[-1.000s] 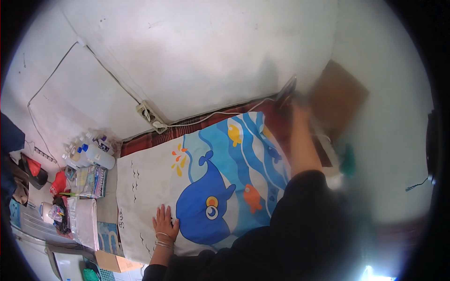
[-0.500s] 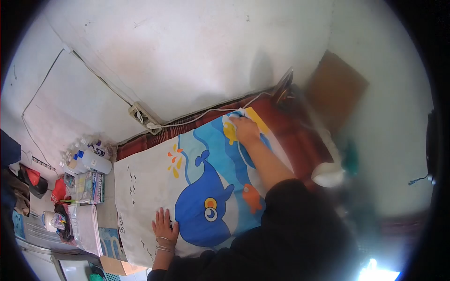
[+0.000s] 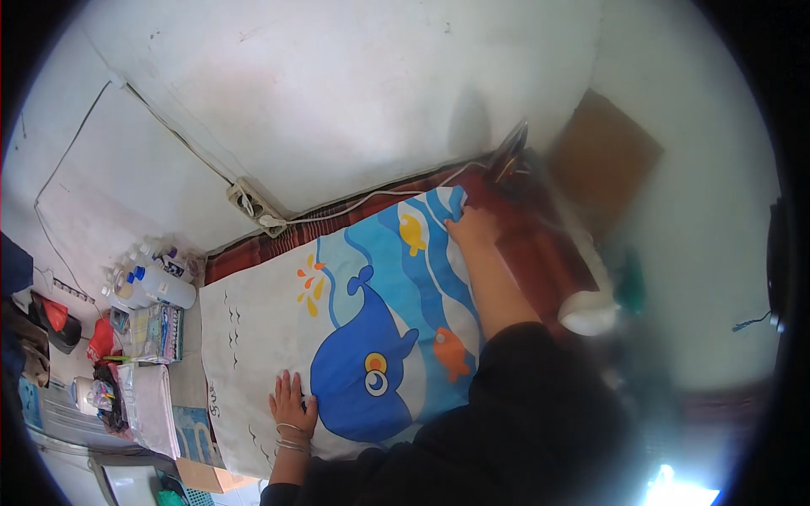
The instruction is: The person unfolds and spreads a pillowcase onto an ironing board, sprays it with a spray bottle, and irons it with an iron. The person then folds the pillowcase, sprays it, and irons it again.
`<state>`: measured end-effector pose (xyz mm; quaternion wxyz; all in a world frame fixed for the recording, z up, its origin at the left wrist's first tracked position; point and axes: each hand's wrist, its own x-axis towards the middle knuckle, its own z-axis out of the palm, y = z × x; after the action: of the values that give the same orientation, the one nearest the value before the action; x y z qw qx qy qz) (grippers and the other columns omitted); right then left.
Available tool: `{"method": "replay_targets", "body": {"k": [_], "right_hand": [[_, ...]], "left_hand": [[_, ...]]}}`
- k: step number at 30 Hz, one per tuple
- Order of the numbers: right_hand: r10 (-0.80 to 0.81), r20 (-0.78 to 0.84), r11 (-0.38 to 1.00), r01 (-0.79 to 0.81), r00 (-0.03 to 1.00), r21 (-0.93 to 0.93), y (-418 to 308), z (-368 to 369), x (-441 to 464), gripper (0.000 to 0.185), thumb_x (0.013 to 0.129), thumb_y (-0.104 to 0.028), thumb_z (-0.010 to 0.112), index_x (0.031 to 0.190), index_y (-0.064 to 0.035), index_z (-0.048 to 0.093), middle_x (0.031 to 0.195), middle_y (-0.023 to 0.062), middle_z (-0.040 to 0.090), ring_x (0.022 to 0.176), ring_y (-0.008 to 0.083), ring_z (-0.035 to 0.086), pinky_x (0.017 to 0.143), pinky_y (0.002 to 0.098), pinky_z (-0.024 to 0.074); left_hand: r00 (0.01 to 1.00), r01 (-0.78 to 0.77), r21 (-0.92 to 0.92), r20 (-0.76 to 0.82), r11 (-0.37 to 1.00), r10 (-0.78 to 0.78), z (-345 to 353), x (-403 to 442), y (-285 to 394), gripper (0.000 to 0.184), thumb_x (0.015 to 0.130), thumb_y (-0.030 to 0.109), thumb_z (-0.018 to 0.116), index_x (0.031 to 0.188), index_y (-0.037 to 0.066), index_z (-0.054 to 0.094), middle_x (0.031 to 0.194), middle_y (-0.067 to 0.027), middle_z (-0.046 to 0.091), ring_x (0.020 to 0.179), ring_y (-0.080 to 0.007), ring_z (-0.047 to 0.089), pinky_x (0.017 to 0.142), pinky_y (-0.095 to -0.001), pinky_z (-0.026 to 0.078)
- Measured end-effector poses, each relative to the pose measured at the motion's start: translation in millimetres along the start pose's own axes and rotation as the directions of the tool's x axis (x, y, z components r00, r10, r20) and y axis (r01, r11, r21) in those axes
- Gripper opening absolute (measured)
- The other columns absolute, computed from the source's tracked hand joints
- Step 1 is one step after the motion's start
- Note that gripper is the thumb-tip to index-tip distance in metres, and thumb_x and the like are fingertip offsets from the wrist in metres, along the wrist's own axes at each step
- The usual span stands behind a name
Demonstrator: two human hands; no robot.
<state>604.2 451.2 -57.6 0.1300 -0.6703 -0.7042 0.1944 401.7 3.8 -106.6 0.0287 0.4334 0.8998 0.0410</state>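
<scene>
A white cloth (image 3: 253,337) printed with a blue whale, fish and waves lies spread over a red patterned cover (image 3: 548,261). My left hand (image 3: 293,409), with bracelets at the wrist, rests flat on its white part beside the whale, fingers apart. At the cloth's far right corner is my right hand (image 3: 468,226); its fingers reach around or under the edge and are partly hidden, so their grip is unclear. Beyond that hand an iron (image 3: 509,152) stands upright near the wall.
A power strip (image 3: 256,206) with a white cable lies along the wall. Bottles (image 3: 164,287), folded cloths (image 3: 150,405) and a cardboard box (image 3: 207,476) are at the left. A white rounded object (image 3: 589,314) sits at the right edge, and a brown board (image 3: 606,164) is behind.
My right hand has come from the iron onto the cloth, then moved to its right edge. The iron now stands alone. My left hand has stayed flat on the cloth.
</scene>
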Motion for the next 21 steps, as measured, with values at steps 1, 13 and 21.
{"method": "replay_targets", "body": {"k": [1, 13, 21], "right_hand": [[-0.005, -0.012, 0.995, 0.004, 1.0, -0.095, -4, -1, -2, 0.041, 0.079, -0.038, 0.059, 0.113, -0.0145, 0.06, 0.12, 0.0142, 0.053, 0.111, 0.031, 0.05, 0.088, 0.0408, 0.0438], [-0.23, -0.275, 0.973, 0.214, 0.933, -0.087, -11, 62, 17, 0.041, 0.075, -0.029, 0.063, 0.113, -0.0141, 0.056, 0.113, 0.0117, 0.054, 0.106, 0.0313, 0.052, 0.084, 0.0419, 0.0449], [-0.089, 0.214, 0.955, 0.022, 0.973, 0.294, 7, 22, 38, 0.061, 0.069, -0.026, 0.064, 0.123, -0.0031, 0.049, 0.12, 0.0202, 0.054, 0.112, 0.0313, 0.052, 0.092, 0.0374, 0.0416]], "left_hand": [[1.0, 0.0, 0.0, -0.004, 1.0, 0.0, 1, 0, -1, 0.066, 0.077, 0.036, 0.053, 0.137, 0.016, 0.035, 0.146, -0.0086, 0.026, 0.135, -0.0295, 0.023, 0.105, -0.0546, 0.016], [1.0, 0.007, -0.003, -0.002, 1.0, -0.007, 2, 0, -2, 0.065, 0.078, 0.035, 0.053, 0.137, 0.015, 0.035, 0.146, -0.0087, 0.026, 0.135, -0.0295, 0.022, 0.105, -0.0547, 0.015], [1.0, -0.004, -0.009, 0.0, 1.0, 0.004, -1, 0, 1, 0.065, 0.078, 0.036, 0.053, 0.137, 0.015, 0.036, 0.146, -0.0092, 0.026, 0.135, -0.03, 0.023, 0.105, -0.055, 0.016]]}}
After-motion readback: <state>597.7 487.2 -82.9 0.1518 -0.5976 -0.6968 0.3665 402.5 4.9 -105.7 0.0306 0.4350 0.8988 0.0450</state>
